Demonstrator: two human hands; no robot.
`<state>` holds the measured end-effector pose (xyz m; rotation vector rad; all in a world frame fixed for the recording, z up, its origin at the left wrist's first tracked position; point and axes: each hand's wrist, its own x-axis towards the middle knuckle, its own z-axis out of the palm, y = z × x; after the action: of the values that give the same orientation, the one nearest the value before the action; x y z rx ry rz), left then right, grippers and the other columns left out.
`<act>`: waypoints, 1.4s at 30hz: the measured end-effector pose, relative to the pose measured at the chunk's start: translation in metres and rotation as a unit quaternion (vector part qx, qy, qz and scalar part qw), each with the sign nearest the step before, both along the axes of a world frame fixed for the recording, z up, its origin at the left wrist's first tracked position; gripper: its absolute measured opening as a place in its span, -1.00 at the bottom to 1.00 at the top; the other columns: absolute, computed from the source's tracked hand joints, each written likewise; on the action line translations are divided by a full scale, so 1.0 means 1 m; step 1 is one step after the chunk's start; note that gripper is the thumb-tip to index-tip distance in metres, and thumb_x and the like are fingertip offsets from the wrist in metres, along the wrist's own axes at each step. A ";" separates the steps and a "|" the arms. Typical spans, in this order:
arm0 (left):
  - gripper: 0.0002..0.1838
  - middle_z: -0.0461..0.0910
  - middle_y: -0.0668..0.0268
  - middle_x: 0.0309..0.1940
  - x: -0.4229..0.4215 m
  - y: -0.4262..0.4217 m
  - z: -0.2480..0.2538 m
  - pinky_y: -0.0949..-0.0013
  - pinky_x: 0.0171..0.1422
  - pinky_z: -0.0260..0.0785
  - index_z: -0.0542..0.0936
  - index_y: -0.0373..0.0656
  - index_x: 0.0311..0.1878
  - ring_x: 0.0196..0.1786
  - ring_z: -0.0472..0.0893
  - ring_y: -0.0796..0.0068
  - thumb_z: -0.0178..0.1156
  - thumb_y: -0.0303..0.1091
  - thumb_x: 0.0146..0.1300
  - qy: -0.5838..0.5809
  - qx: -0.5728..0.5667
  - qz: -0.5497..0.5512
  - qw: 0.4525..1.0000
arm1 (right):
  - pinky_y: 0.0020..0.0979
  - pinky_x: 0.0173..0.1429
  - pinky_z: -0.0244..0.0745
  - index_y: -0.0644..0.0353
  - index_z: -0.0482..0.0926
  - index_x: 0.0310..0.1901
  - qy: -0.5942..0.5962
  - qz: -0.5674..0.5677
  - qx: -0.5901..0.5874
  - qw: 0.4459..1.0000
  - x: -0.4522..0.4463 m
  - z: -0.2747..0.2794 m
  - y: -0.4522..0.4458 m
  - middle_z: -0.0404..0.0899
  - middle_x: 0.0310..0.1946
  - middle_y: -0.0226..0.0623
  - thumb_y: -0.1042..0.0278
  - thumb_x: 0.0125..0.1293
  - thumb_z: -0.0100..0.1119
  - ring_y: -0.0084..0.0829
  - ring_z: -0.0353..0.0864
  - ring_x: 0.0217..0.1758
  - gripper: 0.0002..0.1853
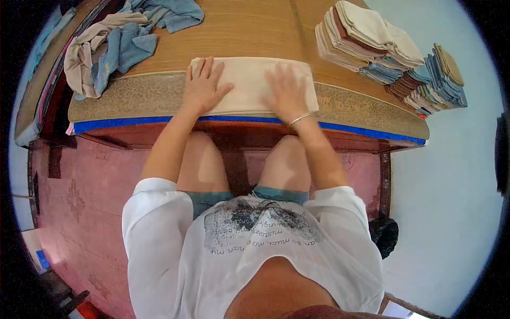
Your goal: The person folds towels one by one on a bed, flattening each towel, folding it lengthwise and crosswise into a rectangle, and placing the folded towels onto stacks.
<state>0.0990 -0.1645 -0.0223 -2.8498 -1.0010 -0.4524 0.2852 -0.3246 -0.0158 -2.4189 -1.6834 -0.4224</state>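
Observation:
A cream cloth (245, 87), folded into a flat rectangle, lies at the front edge of the wooden table. My left hand (204, 87) rests flat on its left part, fingers spread and pointing away from me. On the right part of the cloth is my right hand (287, 93), slightly blurred, with its fingers apart and a thin bracelet at the wrist. Neither hand grips anything.
Loose blue cloths (130, 45) and a rumpled beige cloth (79, 58) lie at the table's left. Tall stacks of folded cream cloths (366, 29) and folded blue cloths (443, 77) stand at the right. A blue strip (372, 134) lines the table's front edge.

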 end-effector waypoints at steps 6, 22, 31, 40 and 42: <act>-0.27 -0.04 0.19 0.38 -0.003 0.001 0.001 0.05 0.43 -0.34 0.15 0.03 0.33 0.43 -0.11 0.24 -0.16 0.27 0.18 0.012 -0.028 -0.002 1.000 | 0.07 0.38 -0.31 -0.02 0.23 0.26 0.053 0.047 -0.003 0.997 -0.013 -0.018 -0.038 0.03 0.34 -0.27 -0.17 0.17 -0.05 -0.22 -0.09 0.42 -0.34; -0.29 0.05 0.11 0.34 0.072 -0.068 -0.006 -0.03 0.41 -0.28 0.25 0.03 0.27 0.40 -0.03 0.18 -0.10 0.26 0.14 -0.048 -0.048 -0.167 0.984 | -0.19 -0.34 0.40 0.25 0.57 -0.47 0.196 -0.159 0.127 0.959 0.046 0.000 -0.084 0.53 -0.57 -0.06 -0.11 0.08 0.12 -0.07 0.53 -0.47 -0.53; -0.30 0.05 0.14 0.34 0.070 -0.068 -0.007 -0.02 0.41 -0.27 0.23 0.04 0.28 0.41 -0.03 0.22 -0.11 0.25 0.16 -0.042 -0.038 -0.168 0.984 | -0.14 -0.28 0.38 0.31 0.52 -0.42 0.209 -0.143 0.088 0.963 0.029 0.003 -0.071 0.52 -0.50 0.05 -0.03 0.03 0.15 0.01 0.53 -0.38 -0.56; -0.43 0.51 0.10 -0.07 0.088 -0.033 0.032 0.24 0.06 0.30 0.57 -0.20 -0.13 -0.02 0.49 0.36 -0.05 0.18 0.20 -0.232 -0.505 -0.090 0.827 | -0.19 -0.20 0.39 0.23 0.45 -0.18 0.250 -0.042 0.253 0.934 -0.011 0.039 -0.023 0.52 -0.41 -0.09 0.37 0.03 0.18 -0.10 0.51 -0.33 -0.71; -0.37 0.54 0.12 -0.16 0.094 -0.022 0.029 0.39 -0.16 0.40 0.53 -0.28 -0.10 -0.17 0.53 0.47 -0.06 0.20 0.22 -0.240 -0.600 -0.076 0.759 | -0.25 -0.20 0.39 0.21 0.45 -0.17 0.160 0.059 0.265 0.949 -0.025 0.033 -0.006 0.51 -0.37 -0.11 0.41 0.02 0.17 -0.14 0.51 -0.29 -0.71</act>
<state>0.1926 -0.1861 0.0071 -4.1041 -1.5725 -0.8082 0.2604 -0.3309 0.0177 -1.8695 -1.3526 -0.3784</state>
